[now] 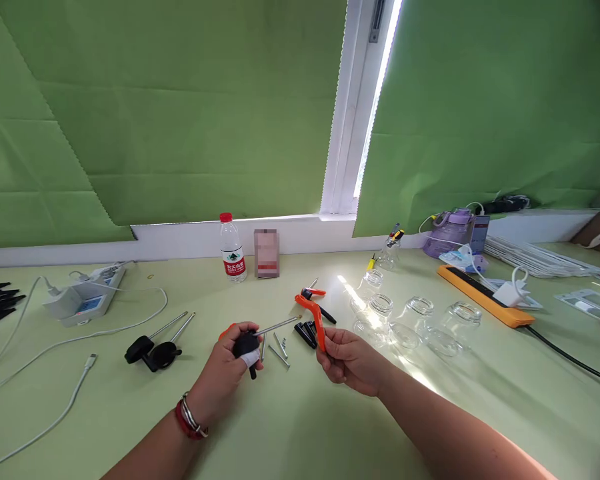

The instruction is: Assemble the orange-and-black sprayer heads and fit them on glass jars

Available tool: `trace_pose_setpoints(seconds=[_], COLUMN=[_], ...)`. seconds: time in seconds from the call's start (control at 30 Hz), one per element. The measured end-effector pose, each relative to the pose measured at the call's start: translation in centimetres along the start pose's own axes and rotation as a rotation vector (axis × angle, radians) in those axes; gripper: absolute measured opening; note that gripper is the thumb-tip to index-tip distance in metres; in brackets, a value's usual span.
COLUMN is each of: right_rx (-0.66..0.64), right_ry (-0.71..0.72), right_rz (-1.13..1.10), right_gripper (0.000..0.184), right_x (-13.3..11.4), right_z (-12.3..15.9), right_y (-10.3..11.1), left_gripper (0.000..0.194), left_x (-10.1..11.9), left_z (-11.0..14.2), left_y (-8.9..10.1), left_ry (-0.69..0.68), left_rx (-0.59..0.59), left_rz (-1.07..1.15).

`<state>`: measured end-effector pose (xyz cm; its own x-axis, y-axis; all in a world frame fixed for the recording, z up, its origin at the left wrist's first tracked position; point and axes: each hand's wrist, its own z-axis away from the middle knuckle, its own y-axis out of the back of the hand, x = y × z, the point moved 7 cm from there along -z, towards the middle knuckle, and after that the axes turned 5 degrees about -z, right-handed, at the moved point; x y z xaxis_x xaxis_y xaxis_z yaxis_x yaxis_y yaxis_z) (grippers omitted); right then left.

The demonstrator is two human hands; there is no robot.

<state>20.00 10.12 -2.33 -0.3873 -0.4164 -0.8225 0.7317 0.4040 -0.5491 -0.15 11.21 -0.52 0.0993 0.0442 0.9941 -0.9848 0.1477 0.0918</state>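
My left hand (223, 370) is closed around a black rounded part (246, 343) with a thin metal rod (280, 325) pointing right. A bit of orange (225, 331) shows behind its fingers; I cannot tell whether it is held. One finger wears a white wrap. My right hand (353, 363) pinches the lower end of an orange bent crank-like handle (319, 323), raised above the table. Between the hands lie several metal pins (280, 359) and small black pieces (306, 333). Beyond the handle rests another orange-and-black part (316, 292), partly hidden.
Two black parts with metal rods (163, 353) lie left. Several clear glass jars (453, 330) stand right, near screwdrivers (395, 235) in a glass. A water bottle (234, 253) stands at the back. White cables (77, 387), a white power strip (97, 293) and an orange one (485, 297) flank the table.
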Motion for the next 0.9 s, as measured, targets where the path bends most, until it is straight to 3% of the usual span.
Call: trace_pose_setpoints(seconds=[0.17,0.33,0.5,0.7,0.9], right_rx=[-0.118,-0.187,-0.185,-0.19,-0.208], right_ry=[-0.123,-0.137,-0.077,-0.152,-0.176], right_rz=[0.04,0.069,0.016,0.08,0.092], right_gripper=[0.03,0.03,0.029,0.032,0.032], right_x=[1.8,2.2,1.4,2.3,2.8], right_z=[0.3,0.4,0.6,0.7,0.6], right_y=[0.4,0.2,0.1,0.2,0.4], left_gripper=[0.035,0.034,0.035,0.035,0.038], left_x=[0.0,-0.1,0.1,0.5,0.9], left_z=[0.7,0.8,0.8,1.1,1.4], left_y=[-1.3,-1.2,-1.2,-1.5,-1.6], left_ry=[0.03,0.012,0.011,0.021,-0.057], left_rx=[-0.073,-0.093,-0.083,-0.083,-0.111], left_rz=[-0.051,-0.061,-0.046,-0.047,-0.064])
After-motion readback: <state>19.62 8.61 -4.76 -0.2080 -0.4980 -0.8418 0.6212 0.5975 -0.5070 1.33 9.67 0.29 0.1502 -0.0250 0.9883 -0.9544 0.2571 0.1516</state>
